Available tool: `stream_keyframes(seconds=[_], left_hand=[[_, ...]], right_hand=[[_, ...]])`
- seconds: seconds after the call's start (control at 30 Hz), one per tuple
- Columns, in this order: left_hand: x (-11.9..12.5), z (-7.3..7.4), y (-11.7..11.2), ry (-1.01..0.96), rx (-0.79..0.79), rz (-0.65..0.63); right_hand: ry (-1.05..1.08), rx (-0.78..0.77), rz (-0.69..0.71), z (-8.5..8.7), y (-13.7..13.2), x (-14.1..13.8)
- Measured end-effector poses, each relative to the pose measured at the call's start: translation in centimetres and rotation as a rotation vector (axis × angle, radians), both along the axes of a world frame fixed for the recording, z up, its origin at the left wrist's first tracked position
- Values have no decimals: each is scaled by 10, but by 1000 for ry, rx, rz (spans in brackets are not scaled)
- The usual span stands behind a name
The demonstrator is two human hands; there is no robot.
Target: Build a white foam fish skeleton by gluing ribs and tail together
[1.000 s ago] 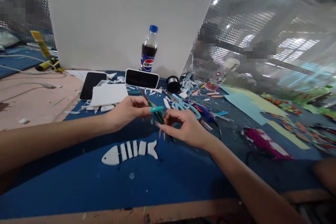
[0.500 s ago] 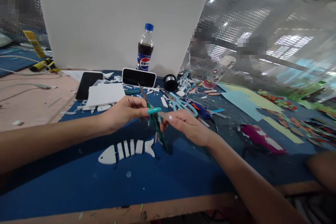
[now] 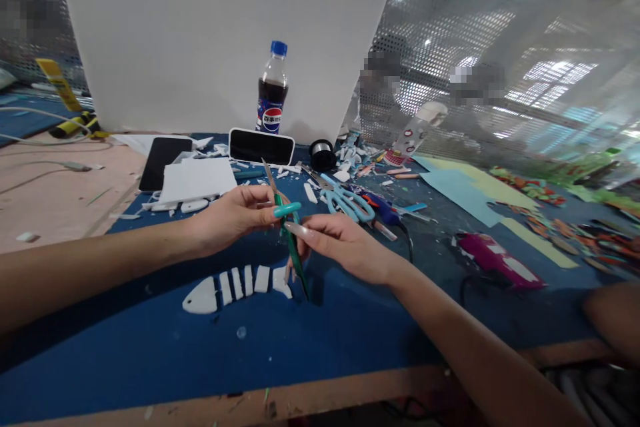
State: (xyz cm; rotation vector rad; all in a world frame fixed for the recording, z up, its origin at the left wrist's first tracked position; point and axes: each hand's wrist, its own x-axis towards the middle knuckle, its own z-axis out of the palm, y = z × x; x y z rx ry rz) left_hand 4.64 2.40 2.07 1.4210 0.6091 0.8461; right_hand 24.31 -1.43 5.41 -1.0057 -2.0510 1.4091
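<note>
A green-handled utility knife with a bare metal blade is held slantwise above the mat, blade end up and to the left. My left hand pinches it near the blade, the long teal thumbnail lying across it. On its lower part, the fingers of my right hand are closed around the handle; some fingers are hidden behind it. Just below lies a white fish cut into separate pieces: a head with an eye hole, several strips and a tail partly overlapped by my fingers.
Behind my hands are a cola bottle, a propped phone, white sheets, a wire spool and light-blue scissors. To the right lie a magenta object, coloured paper and scraps. Another person's arm rests at the right edge.
The knife and my right hand have shifted slightly left, and my right thumb now presses farther onto the knife handle. The whole view has shifted slightly.
</note>
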Motion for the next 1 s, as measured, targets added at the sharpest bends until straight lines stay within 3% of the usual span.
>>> stream_keyframes(seconds=[0.2, 0.33, 0.47, 0.63, 1.0], left_hand=[[-1, 2, -1, -15, 100, -3], [-2, -1, 0, -22, 35, 20], [-2, -1, 1, -79, -89, 63], [1, 4, -4, -70, -91, 32], [3, 4, -9, -249, -200, -13]], right_hand=[[6, -35, 27, -5, -1, -2], [-31, 28, 20, -4, 1, -1], [52, 23, -82, -4, 0, -3], [-4, 142, -78, -3, -4, -2], [220, -113, -57, 2, -4, -1]])
